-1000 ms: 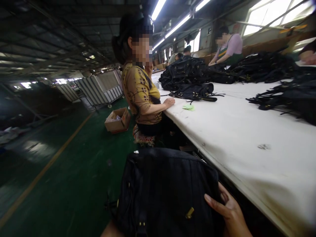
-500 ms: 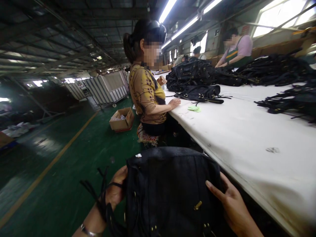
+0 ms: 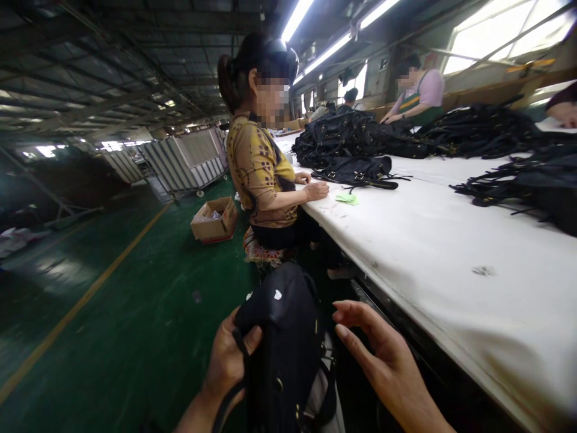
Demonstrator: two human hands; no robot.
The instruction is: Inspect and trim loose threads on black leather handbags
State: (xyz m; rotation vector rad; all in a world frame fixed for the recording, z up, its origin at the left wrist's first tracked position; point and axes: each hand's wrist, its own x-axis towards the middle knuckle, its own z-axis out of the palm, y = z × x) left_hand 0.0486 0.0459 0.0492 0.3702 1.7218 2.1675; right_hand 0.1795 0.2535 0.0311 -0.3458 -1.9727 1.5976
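A black bag (image 3: 286,337) with straps and brass-coloured fittings is held up in front of me, its narrow side turned toward me. My left hand (image 3: 232,355) grips its upper left edge, thumb on the near face and a thin strap across the fingers. Two small white bits show near the bag's top. To the right of the bag, my right hand (image 3: 374,343) is apart from it, thumb and fingers curved with a gap between them and nothing held. A greyish lining or panel shows low on the bag's right side.
A long white table (image 3: 419,240) runs along my right, with piled black bags (image 3: 342,138), more black bags (image 3: 532,180) and green paper pieces (image 3: 347,198). A seated co-worker (image 3: 265,168) is ahead at its edge. A cardboard box (image 3: 214,222) stands on the green floor.
The bag has turned from its broad face to its narrow side. My right hand has let go of its right edge and is now apart from it. The left hand still holds on.
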